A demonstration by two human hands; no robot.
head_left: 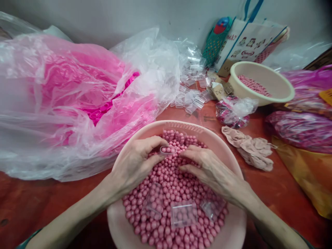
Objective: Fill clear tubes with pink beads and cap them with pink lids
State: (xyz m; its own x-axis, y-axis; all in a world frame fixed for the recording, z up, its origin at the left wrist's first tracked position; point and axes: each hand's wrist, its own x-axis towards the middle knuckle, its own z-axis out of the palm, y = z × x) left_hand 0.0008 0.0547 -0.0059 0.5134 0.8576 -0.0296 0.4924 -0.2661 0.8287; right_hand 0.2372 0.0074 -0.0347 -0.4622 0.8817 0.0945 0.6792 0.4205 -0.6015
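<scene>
A pale pink basin (153, 129) filled with round pink beads (171, 183) stands in front of me. My left hand (141, 155), over the basin's left side, pinches a short clear plastic sleeve (168, 150) with a few pink beads inside it. Opposite, my right hand (204, 164) rests low at the beads, thumb and fingers curved but apart. Whether a bead touches its fingertips is hard to see. More clear sleeves lie on the beads: one in the front middle (184, 213), one at the left (155, 200) and one under my right wrist (212, 205).
Plastic bags with bright pink ring-shaped pieces (100, 112) fill the left. Loose clear sleeves (190, 98) are heaped behind the basin. At the right are a cream bowl (278, 91) with pink beads, a knotted bag (232, 110), beige cloth (249, 147) and purple-pink bags (302, 131).
</scene>
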